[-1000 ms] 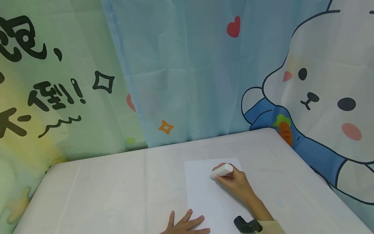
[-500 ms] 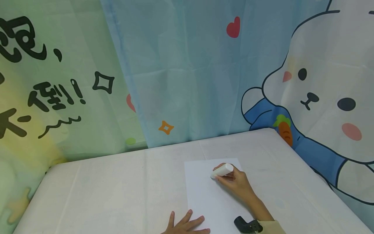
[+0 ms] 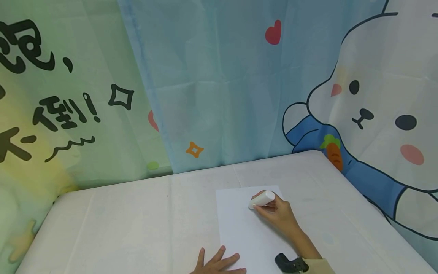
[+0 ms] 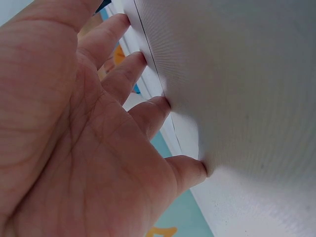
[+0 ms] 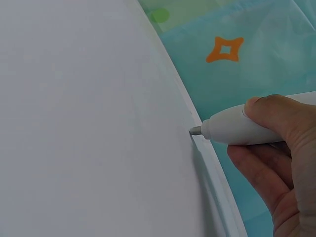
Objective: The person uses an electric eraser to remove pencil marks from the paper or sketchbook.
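Note:
My right hand grips a fat white correction pen between thumb and fingers, tilted over the upper part of a blank white sheet of paper. In the right wrist view, the pen's metal tip is right at the paper's surface. My left hand lies with fingers spread at the lower left of the sheet, some fingers over its edge. The left wrist view has its fingertips pressing down on the white surface, the palm facing the camera.
The paper lies on a wide white-covered table. Behind the table hang a green and a blue printed curtain, with a bear figure on the right. A black strap mount sits at the right wrist, beside a beige sleeve.
The right hand and the correction pen have shifted slightly to the right across the paper. The left hand has stayed nearly in place.

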A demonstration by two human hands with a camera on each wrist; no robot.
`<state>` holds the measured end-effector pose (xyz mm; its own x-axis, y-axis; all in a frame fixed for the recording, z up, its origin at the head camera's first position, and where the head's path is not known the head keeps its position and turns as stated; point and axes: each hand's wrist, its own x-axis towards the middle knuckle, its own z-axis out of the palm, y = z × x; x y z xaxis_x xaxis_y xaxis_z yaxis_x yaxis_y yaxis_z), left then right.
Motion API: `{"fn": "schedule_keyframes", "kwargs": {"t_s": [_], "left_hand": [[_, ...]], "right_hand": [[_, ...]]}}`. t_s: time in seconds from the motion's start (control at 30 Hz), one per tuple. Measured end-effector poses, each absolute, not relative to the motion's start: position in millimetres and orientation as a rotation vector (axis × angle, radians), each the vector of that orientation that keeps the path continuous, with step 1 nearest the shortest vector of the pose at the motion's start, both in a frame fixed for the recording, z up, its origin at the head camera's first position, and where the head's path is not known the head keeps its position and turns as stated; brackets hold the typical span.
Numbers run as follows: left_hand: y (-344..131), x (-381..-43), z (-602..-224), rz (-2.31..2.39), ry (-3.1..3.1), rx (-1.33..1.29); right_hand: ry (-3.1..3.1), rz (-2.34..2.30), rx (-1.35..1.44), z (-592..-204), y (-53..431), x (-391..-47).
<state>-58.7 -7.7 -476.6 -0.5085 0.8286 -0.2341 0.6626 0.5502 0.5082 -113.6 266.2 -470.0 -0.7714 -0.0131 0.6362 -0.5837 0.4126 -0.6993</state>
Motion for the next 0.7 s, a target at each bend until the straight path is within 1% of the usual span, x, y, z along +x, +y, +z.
{"fn": "schedule_keyframes", "kwargs": {"t_s": [0.17,0.43,0.5,0.7], "left_hand": [[-8.1,-59.5,-477.8,0.495,2.347,1.215],[-8.3,-60.2,-479.2,0.47,2.357,1.227],[-8.2,-60.1,-479.0,0.475,2.354,1.221],[-8.5,-59.7,-477.2,0.507,2.334,1.203]], "right_hand": [[-2.133,1.336,0.479,-466.8,264.5,-112.5],[-2.131,1.284,0.478,-437.1,253.0,-100.7],[-2.135,1.286,0.471,-438.9,253.9,-101.2],[-2.145,1.295,0.472,-463.7,264.3,-111.3]]}}
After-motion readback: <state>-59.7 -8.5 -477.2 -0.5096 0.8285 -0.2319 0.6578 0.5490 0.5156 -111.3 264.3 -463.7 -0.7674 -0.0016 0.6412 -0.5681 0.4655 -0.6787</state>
